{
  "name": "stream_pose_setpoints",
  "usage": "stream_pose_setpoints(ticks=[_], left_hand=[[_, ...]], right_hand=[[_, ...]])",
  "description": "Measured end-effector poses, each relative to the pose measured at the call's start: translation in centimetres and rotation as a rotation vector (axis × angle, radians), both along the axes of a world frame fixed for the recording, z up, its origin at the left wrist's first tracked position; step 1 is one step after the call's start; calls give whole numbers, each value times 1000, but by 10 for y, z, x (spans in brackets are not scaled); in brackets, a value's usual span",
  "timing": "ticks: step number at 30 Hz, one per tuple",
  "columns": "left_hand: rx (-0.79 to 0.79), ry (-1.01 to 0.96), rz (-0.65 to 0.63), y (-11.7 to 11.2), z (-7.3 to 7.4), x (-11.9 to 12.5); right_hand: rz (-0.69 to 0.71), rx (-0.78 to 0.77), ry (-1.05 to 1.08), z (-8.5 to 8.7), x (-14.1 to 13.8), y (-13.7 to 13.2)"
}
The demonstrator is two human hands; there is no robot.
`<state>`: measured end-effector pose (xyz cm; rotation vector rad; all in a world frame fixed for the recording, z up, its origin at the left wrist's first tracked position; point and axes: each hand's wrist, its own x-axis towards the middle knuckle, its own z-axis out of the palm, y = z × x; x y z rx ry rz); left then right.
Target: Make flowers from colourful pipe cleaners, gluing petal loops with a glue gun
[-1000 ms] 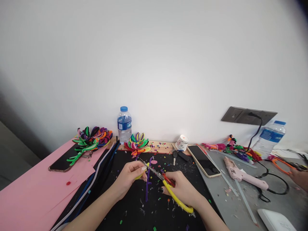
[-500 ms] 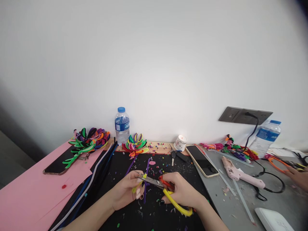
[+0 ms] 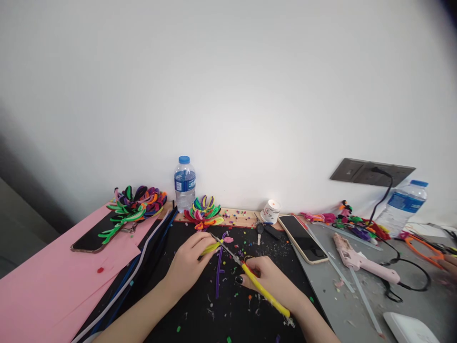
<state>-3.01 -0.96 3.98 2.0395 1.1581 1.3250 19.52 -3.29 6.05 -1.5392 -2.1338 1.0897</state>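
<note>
My left hand [image 3: 189,259] pinches a short yellow fuzzy pipe cleaner [image 3: 210,248] between thumb and fingers. Wrapped in my right hand [image 3: 271,278] is a pair of scissors [image 3: 264,289] with a yellow handle and a partly hidden red one. Their narrow metal blades point up and left, reaching the yellow piece by my left fingertips; whether they touch it I cannot tell. On the black mat [image 3: 193,314] just below lies a purple pipe cleaner [image 3: 218,278] with a small side branch. A pink piece [image 3: 228,239] lies near its top.
Pipe-cleaner bundles [image 3: 202,212] and a water bottle [image 3: 184,185] stand along the wall. A paper cup [image 3: 270,211], a key [image 3: 259,231] and a phone [image 3: 303,239] are behind my right hand. Rightward are a pink glue gun [image 3: 364,262] and another person's hand [image 3: 449,264]. Colourful scraps dot the mat.
My left hand has moved up and away with the yellow pipe cleaner, baring more of the purple one. The scissors have turned to point more steeply upward, and the view has shifted slightly.
</note>
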Motion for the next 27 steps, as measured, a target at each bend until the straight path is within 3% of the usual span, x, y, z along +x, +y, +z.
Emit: stream_pose_setpoints(ticks=[5,12,17,20,27], left_hand=[[21,-88,-29,4,-1,-1],[5,-68,17,2,-2,3],[-281,-186,59,0,7,8],[-488,-336,-24,1,7,9],[-778,-713,-229,2,-1,9]], right_hand=[[-16,4,-36,-2,-3,-1],[-48,55,-64,-2,-7,-4],[-81,107,-113,-7,-8,-3],[-94,127,-139,-9,-7,-2],[-69,201,-174,-6,-7,-2]])
